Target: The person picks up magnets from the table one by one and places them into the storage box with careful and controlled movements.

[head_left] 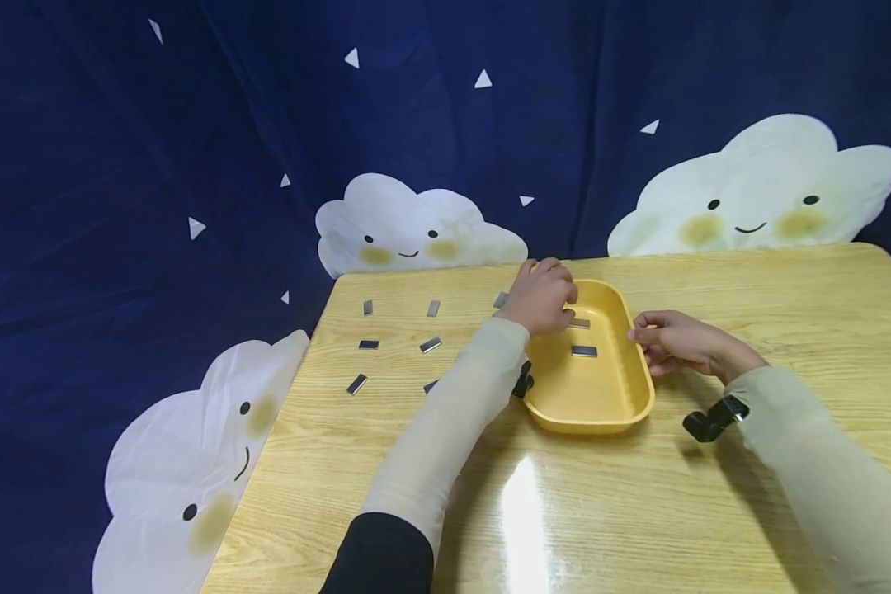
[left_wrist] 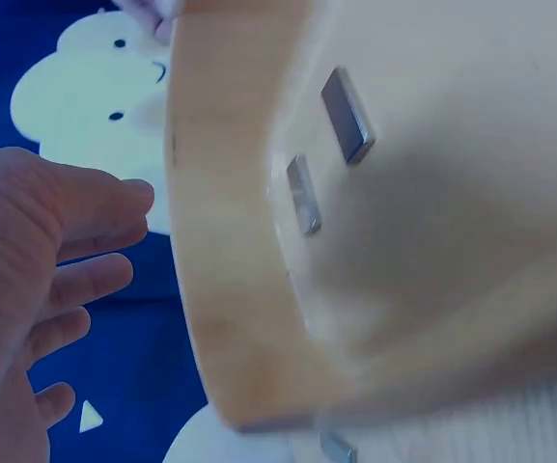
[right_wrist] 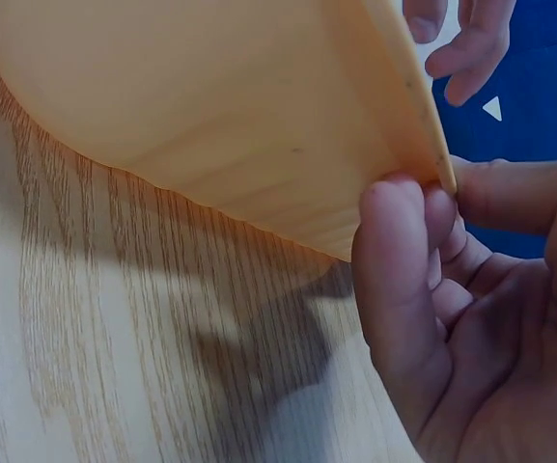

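Observation:
A yellow tray [head_left: 579,396] stands on the table with two small grey metal bars in it: a nearer bar [head_left: 584,351] and a farther bar [head_left: 579,323]. Above the tray's far left part is my left hand [head_left: 540,295], its fingers loosely bent. The left wrist view shows nothing between that hand's thumb [left_wrist: 114,198] and fingers, beside the tray wall [left_wrist: 225,193]. My right hand [head_left: 686,342] pinches the tray's right rim between thumb and fingers, as the right wrist view also shows at the rim [right_wrist: 423,96].
Left of the tray, several similar bars lie spread on the wooden table [head_left: 304,478], such as a bar [head_left: 368,344] and a tilted one [head_left: 356,384]. Another bar [head_left: 501,299] lies close by my left hand. Behind the table hangs a dark blue curtain [head_left: 416,115] with clouds.

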{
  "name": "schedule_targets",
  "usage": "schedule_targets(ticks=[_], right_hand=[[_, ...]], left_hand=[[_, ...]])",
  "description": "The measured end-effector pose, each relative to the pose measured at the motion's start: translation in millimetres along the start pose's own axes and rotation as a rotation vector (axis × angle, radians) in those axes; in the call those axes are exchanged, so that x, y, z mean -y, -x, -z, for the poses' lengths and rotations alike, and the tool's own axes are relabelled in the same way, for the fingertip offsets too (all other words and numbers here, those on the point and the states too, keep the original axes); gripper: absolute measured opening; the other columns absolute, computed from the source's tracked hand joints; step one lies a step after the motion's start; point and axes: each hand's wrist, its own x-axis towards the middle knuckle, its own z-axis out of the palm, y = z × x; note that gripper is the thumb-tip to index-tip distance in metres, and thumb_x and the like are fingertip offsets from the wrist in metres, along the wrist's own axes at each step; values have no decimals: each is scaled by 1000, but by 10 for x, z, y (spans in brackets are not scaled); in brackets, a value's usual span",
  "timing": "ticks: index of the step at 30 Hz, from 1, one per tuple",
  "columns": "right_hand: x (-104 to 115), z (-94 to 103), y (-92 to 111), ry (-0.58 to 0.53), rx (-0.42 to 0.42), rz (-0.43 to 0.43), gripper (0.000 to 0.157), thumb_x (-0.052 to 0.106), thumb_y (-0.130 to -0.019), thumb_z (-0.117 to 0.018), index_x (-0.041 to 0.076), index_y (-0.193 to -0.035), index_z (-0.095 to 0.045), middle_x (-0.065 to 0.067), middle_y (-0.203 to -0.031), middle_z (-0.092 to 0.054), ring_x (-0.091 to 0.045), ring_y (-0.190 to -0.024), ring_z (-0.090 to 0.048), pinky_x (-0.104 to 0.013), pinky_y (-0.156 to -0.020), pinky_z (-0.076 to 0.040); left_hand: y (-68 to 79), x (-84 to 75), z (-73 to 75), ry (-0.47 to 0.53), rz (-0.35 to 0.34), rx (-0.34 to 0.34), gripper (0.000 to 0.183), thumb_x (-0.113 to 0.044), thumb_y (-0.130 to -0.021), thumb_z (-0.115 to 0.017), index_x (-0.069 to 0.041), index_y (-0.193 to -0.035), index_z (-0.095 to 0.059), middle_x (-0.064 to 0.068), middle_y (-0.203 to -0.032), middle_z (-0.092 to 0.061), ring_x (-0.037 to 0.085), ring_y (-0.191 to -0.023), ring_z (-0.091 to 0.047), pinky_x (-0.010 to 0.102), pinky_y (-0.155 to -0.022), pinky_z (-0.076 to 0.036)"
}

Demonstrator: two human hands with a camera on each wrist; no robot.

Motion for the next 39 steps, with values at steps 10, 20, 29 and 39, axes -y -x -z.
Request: schedule_targets(ticks=[10, 20, 29, 39], right_hand=[[-21, 27, -13, -7, -7, 0, 18, 22, -104, -49, 6, -109, -41, 3, -74, -59, -7, -65, -61, -26, -61, -58], [-40, 26, -8, -18, -19, -5, 20, 23, -104, -48, 6, -111, -42, 3, -77, -62, -7, -67, -63, -27, -63, -59], [-69, 16, -11, -37, -13, 4, 22, 23, -104, -48, 4, -113, -43, 4, -76, -64, -8, -68, -63, -28, -64, -58], [-48, 7, -3, -27, -10, 11, 24, 24, -104, -48, 2, -113, -43, 3, -80, -64, -8, -70, -63, -28, -65, -58]], left_hand=[[63, 303, 37, 113, 73, -20, 20, -36, -97, -58, -31, -108, -74, -14, -133, -61, 14, -137, -41, 44, -117, -28], [101, 532, -9, 216, 131, -87, 18, -33, -97, -60, -29, -105, -76, -12, -130, -63, 15, -136, -43, 44, -115, -31], [209, 759, -294, 303, 249, -108, 22, -30, -98, -57, -24, -109, -76, -5, -130, -64, 20, -132, -47, 45, -108, -36], [380, 910, -620, 320, 400, 11, 27, -28, -98, -53, -23, -115, -73, -1, -134, -62, 22, -136, -46, 48, -112, -36]])
